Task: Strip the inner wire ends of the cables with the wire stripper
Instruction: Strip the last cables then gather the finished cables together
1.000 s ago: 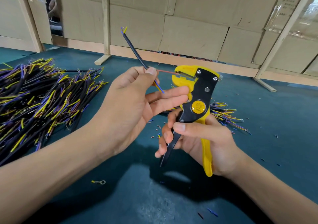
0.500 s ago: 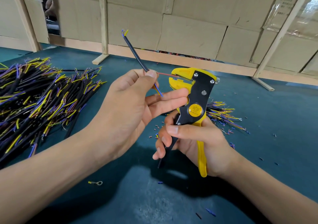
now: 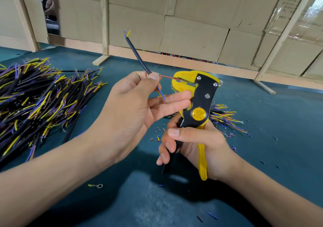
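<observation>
i'm partway through one cable, about to strip its brown inner wire. the big heap of black cables [image 3: 40,101] waiting their turn lies on the green table [image 3: 279,122] well off to my left, and a smaller bunch [image 3: 225,116] lies behind my right hand, its loose ends fanned out toward the right.

my left hand [image 3: 129,111] pinches the black cable [image 3: 138,55] between thumb and forefinger just where the sheath ends, the other fingers stretched out beneath. the cable slants up and away, its far end showing short blue and yellow tips. my right hand [image 3: 197,150] is wrapped round the handles of the yellow and black wire stripper [image 3: 199,102], which stands upright with its head level with my left thumb. the handles look only part squeezed.

the brown wire [image 3: 167,77] runs straight from my thumb into the stripper's yellow jaws; the blue and yellow wires [image 3: 161,95] hang down clear of them. next i reckon i must hold the cable steady and squeeze the handles fully, so the insulation comes off without the wire sliding out. tiny offcuts [image 3: 157,136] speckle the table beneath.
</observation>
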A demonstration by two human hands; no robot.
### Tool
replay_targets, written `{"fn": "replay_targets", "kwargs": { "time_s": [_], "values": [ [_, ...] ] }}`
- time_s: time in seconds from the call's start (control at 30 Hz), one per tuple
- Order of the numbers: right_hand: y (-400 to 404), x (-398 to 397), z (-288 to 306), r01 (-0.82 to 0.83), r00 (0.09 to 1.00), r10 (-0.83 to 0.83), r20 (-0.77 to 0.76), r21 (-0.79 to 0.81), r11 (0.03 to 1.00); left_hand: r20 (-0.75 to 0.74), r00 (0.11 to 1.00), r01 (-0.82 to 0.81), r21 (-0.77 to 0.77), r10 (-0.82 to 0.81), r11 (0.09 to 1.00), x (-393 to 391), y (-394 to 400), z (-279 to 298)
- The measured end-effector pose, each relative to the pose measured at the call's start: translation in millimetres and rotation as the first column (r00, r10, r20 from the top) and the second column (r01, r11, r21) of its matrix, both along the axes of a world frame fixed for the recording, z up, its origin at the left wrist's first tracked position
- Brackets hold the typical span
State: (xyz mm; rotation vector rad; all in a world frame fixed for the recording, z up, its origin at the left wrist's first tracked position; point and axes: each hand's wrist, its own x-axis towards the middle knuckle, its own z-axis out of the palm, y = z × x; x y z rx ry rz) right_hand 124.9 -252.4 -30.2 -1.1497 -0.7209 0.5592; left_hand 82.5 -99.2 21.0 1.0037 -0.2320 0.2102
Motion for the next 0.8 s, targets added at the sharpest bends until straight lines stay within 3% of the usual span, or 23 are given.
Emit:
{"fn": "replay_targets", "kwargs": {
  "time_s": [0.4, 0.5, 0.63, 0.7, 0.8],
  "values": [
    [1.5, -2.4, 2.5, 0.036, 0.999, -0.036, -0.001, -0.010, 0.999, -0.001, 1.000, 0.017, -0.046, -0.017, 0.999, -1.0, -0.9, 1.1],
    [1.5, -3.5, 2.0, 0.135, 0.991, -0.134, 0.027, -0.056, 0.989, -0.032, 0.999, -0.027, -0.049, 0.026, 0.998, 1.6, -0.3, 0.0],
    [1.8, -3.5, -0.3, 0.266, 0.964, -0.267, 0.008, -0.076, 0.961, -0.138, 0.957, -0.226, 0.190, 0.254, 0.955, 9.6, 4.6, -8.8],
    [1.9, -2.0, -0.1, 0.203, 0.979, -0.204, -0.017, -0.043, 0.978, -0.131, 0.942, -0.265, 0.276, 0.310, 0.924, 11.8, 7.6, -10.0],
    [2.0, 0.2, 0.1, 0.052, 0.998, -0.053, -0.031, -0.024, 0.998, -0.109, 0.947, -0.265, 0.263, 0.301, 0.928, 11.4, 12.5, -8.4]
  ]
}}
